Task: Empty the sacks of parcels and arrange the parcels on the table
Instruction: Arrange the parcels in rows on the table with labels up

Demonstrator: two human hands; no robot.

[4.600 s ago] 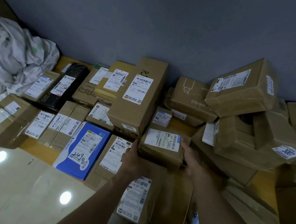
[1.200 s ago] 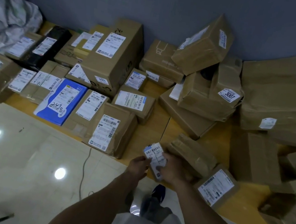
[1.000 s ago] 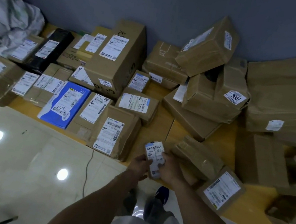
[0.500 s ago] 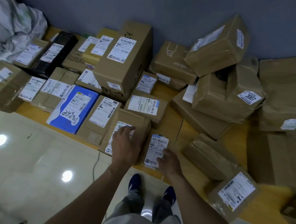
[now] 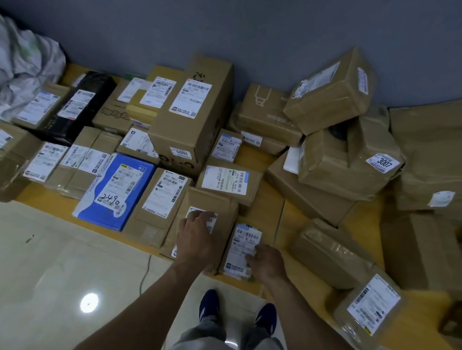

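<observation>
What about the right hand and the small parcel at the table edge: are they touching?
Touching. The head view shows the right hand with its fingertips lying on the white label of the small parcel.

1 view. Head-worn wide-angle camera at standing height, facing forward and steeply down across the table (image 5: 270, 192) toward the wall (image 5: 248, 12). Left hand (image 5: 196, 235) and right hand (image 5: 267, 262) close, lower centre. Floor (image 5: 28, 279) and shoes (image 5: 209, 303) directly beneath.

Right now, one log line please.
left hand: on brown box | right hand: on small parcel | placement: side by side, table front edge
</observation>
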